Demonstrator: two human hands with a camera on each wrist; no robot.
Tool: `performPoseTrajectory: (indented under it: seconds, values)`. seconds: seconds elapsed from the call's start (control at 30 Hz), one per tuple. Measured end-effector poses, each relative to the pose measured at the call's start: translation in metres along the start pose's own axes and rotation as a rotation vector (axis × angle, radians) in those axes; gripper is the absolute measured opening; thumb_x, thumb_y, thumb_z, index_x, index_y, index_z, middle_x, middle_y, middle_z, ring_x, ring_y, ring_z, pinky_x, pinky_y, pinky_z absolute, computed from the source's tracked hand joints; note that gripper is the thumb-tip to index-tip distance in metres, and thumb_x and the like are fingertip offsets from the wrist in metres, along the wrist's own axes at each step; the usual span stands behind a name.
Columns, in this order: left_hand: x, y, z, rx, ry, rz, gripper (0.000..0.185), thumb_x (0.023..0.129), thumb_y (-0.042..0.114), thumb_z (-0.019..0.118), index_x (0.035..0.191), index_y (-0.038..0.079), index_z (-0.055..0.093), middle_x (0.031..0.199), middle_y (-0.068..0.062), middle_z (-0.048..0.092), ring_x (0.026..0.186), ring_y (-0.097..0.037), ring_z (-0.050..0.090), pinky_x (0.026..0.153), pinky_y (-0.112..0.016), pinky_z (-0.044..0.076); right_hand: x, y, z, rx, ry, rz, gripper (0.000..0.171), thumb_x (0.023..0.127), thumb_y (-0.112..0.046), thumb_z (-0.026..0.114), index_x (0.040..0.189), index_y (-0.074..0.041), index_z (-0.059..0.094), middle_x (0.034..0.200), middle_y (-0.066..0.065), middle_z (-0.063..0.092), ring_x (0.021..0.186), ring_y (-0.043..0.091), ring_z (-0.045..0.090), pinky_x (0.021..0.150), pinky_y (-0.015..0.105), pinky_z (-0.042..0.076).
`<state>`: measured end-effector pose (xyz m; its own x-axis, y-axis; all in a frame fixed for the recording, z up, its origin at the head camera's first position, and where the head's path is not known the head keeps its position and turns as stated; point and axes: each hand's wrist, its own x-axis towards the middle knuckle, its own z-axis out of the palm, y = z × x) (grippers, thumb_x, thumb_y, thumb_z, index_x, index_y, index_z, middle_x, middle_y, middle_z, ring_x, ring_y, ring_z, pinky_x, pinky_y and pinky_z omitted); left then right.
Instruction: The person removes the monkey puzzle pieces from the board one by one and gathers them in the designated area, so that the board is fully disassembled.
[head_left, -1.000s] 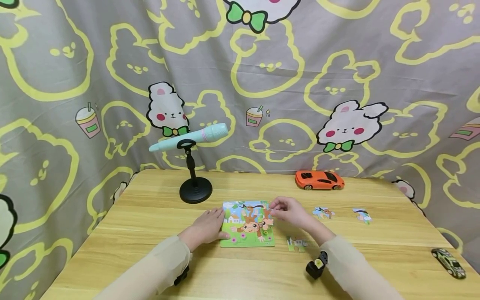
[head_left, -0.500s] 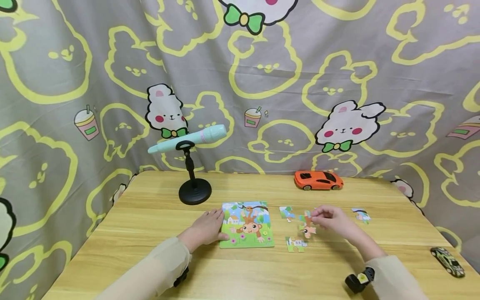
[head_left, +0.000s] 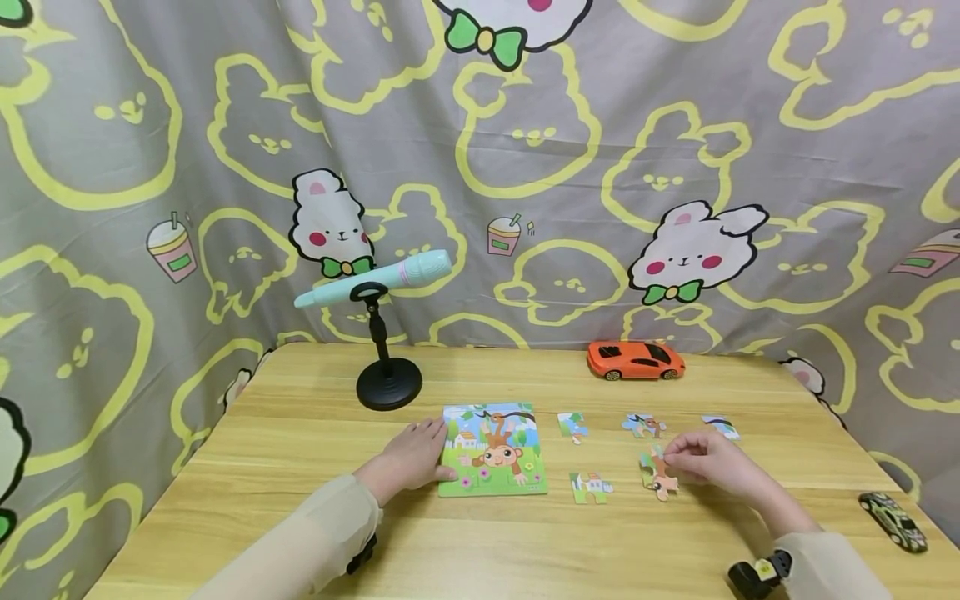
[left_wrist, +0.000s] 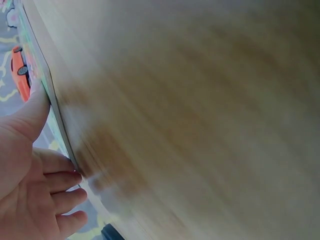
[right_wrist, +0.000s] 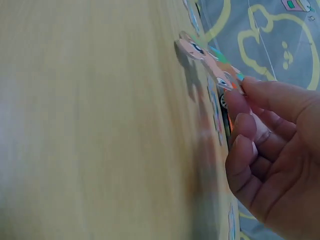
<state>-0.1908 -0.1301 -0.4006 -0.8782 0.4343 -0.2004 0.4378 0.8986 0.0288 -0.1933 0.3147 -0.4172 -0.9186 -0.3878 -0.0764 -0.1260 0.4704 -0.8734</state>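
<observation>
A monkey jigsaw board (head_left: 492,450) lies on the wooden table (head_left: 315,425). My left hand (head_left: 423,446) lies flat on the table with straight fingers against the board's left edge (left_wrist: 46,90). My right hand (head_left: 678,462) pinches a loose puzzle piece (head_left: 657,477) between thumb and fingers. It holds the piece low over the table, right of the board. The right wrist view shows that piece (right_wrist: 210,62) sticking out from my fingertips (right_wrist: 239,102), tilted off the wood. Several other loose pieces lie nearby: one (head_left: 573,426) just right of the board, one (head_left: 591,487) in front, and two (head_left: 643,425) further right.
An orange toy car (head_left: 635,361) is parked at the table's back edge. A black stand (head_left: 388,382) holding a teal pen-shaped toy (head_left: 375,279) rises behind the board. A small dark toy car (head_left: 892,522) sits near the right edge. A patterned curtain hangs behind and at both sides.
My right hand moved from the board's upper right corner to the right and toward me, carrying the puzzle piece. The left hand stayed where it was.
</observation>
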Motion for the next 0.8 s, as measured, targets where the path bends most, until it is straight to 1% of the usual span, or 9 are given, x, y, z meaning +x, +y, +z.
performPoseTrajectory:
  seconds: [0.17, 0.33, 0.43, 0.6, 0.7, 0.8]
  values:
    - [-0.0006, 0.0011, -0.0009, -0.003, 0.006, 0.000, 0.076, 0.086, 0.048, 0.057, 0.136, -0.006, 0.038, 0.143, -0.018, 0.033, 0.130, -0.032, 0.030, 0.104, -0.046, 0.027, -0.0027, 0.0071, -0.0026, -0.042, 0.001, 0.045, 0.019, 0.089, -0.013, 0.061, 0.093, 0.006, 0.063, 0.067, 0.007, 0.055, 0.053, 0.009, 0.045, 0.046, 0.022, 0.042]
    - [-0.0005, 0.0005, -0.0005, -0.018, 0.005, 0.000, 0.075, 0.087, 0.047, 0.057, 0.137, -0.006, 0.038, 0.143, -0.019, 0.033, 0.131, -0.033, 0.030, 0.105, -0.045, 0.026, -0.0040, 0.0074, -0.0029, -0.077, -0.005, 0.077, 0.020, 0.089, -0.016, 0.062, 0.093, 0.004, 0.065, 0.068, 0.003, 0.054, 0.054, 0.009, 0.045, 0.047, 0.024, 0.043]
    - [-0.0010, 0.0005, -0.0016, -0.014, -0.007, 0.003, 0.074, 0.088, 0.046, 0.056, 0.137, -0.006, 0.036, 0.144, -0.019, 0.032, 0.131, -0.033, 0.029, 0.105, -0.045, 0.025, -0.0042, 0.0075, -0.0031, -0.099, -0.009, 0.097, 0.020, 0.089, -0.017, 0.062, 0.093, 0.002, 0.066, 0.070, 0.002, 0.056, 0.055, 0.008, 0.045, 0.048, 0.024, 0.044]
    - [-0.0014, 0.0007, -0.0028, -0.021, -0.026, -0.003, 0.074, 0.089, 0.046, 0.055, 0.138, -0.006, 0.035, 0.144, -0.019, 0.030, 0.132, -0.033, 0.027, 0.106, -0.044, 0.024, -0.0032, 0.0081, -0.0032, -0.101, -0.033, 0.092, 0.018, 0.089, -0.014, 0.061, 0.093, 0.003, 0.066, 0.065, 0.001, 0.051, 0.052, 0.007, 0.041, 0.045, 0.021, 0.040]
    - [-0.0014, 0.0004, -0.0021, -0.033, -0.022, -0.009, 0.075, 0.088, 0.047, 0.055, 0.138, -0.005, 0.035, 0.144, -0.018, 0.030, 0.132, -0.033, 0.027, 0.106, -0.045, 0.023, -0.0028, 0.0079, -0.0033, -0.097, -0.045, 0.086, 0.018, 0.089, -0.013, 0.061, 0.093, 0.004, 0.065, 0.063, 0.001, 0.048, 0.051, 0.008, 0.041, 0.044, 0.021, 0.038]
    - [-0.0007, 0.0003, -0.0009, -0.032, -0.015, -0.009, 0.076, 0.087, 0.048, 0.056, 0.138, -0.005, 0.036, 0.144, -0.018, 0.031, 0.131, -0.032, 0.028, 0.106, -0.045, 0.024, -0.0030, 0.0070, -0.0036, -0.106, -0.049, 0.091, 0.018, 0.089, -0.013, 0.061, 0.093, 0.003, 0.066, 0.063, 0.001, 0.049, 0.052, 0.008, 0.041, 0.045, 0.021, 0.039]
